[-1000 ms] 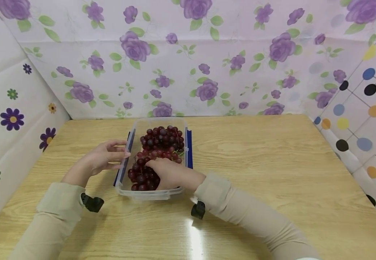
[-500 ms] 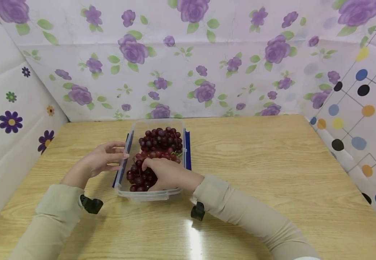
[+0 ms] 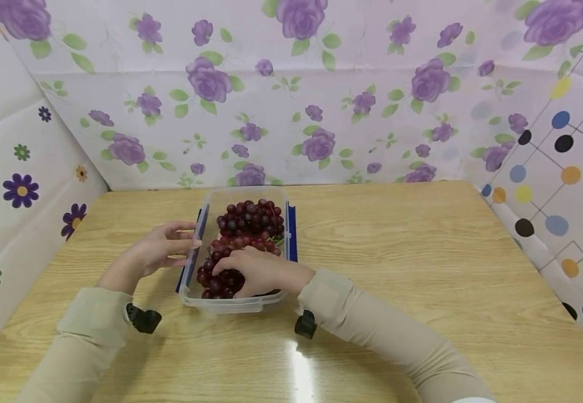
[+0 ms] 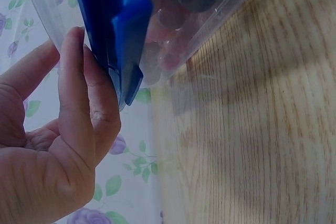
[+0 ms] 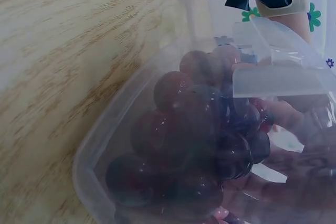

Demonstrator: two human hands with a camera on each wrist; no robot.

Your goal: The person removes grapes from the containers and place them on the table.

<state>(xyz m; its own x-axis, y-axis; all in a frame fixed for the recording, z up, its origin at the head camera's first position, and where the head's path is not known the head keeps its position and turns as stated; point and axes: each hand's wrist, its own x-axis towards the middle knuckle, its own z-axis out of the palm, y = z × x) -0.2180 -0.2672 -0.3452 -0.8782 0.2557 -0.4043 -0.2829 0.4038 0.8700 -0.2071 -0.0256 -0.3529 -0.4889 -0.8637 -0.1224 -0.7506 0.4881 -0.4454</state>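
Observation:
A clear plastic storage box (image 3: pixel 220 305) with blue side latches holds bunches of dark red grapes (image 3: pixel 251 217). My right hand (image 3: pixel 263 271) reaches inside over the front wall side, its thumb and fingers curved round the front bunch of grapes (image 3: pixel 215 284). Through the cloudy wall in the right wrist view, its fingers (image 5: pixel 283 124) show beside that bunch; the palm hides part of it. My left hand (image 3: pixel 162 246) is at the box's left side, fingers loosely spread. Its fingertips touch the rim beside the blue latch (image 4: pixel 118 30) in the left wrist view.
The box stands on a wood-grain table (image 3: pixel 397 280), left of centre. A flowered sheet (image 3: pixel 321 89) closes off the back, with patterned sheets at both sides. A black wrist camera (image 3: pixel 142 318) sits under the left cuff, another (image 3: pixel 305 324) under the right.
My right hand has shifted slightly left and lower over the front bunch, its fingers spreading further across the grapes. The left hand stays at the box's side.

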